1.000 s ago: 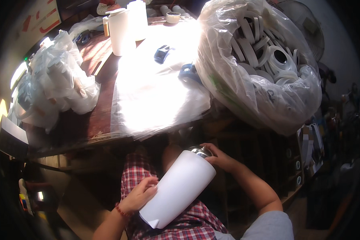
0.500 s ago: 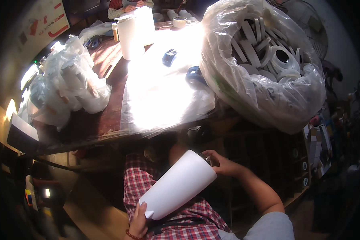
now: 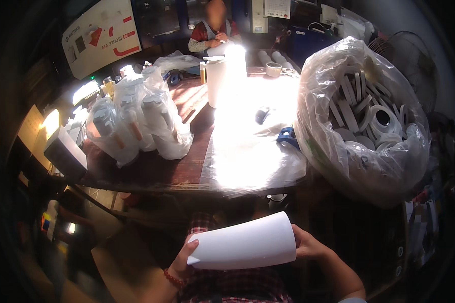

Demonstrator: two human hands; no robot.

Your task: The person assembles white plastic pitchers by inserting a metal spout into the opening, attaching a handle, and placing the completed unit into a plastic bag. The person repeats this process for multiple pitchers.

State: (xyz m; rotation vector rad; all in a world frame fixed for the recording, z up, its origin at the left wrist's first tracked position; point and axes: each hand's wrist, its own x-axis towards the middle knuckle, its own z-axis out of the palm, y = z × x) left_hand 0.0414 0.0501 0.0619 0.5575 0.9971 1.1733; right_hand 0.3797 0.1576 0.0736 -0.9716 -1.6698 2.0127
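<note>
A smooth white jug body (image 3: 245, 242) lies almost level in front of me, with its wide end to the right and a small pointed spout at its narrow left end. My left hand (image 3: 183, 260), a red bead bracelet at the wrist, grips the spout end with the thumb on top. At the wide end my right hand (image 3: 307, 243) is closed against the rim. Its fingertips are partly hidden by the end, and whatever they touch inside cannot be seen.
On the table (image 3: 194, 170) stand wrapped white vessels (image 3: 136, 118) at left and a white jug (image 3: 216, 83) further back. A large clear bag (image 3: 359, 174) of white rings and lids sits at right. Blue tape dispensers (image 3: 287, 136) rest on sunlit plastic sheeting. Across the table sits a person (image 3: 215, 35).
The jug body has turned from a steep slant to nearly level, its wide end swinging down and right. A dark shiny part by my right hand is now hidden. The view has tilted up.
</note>
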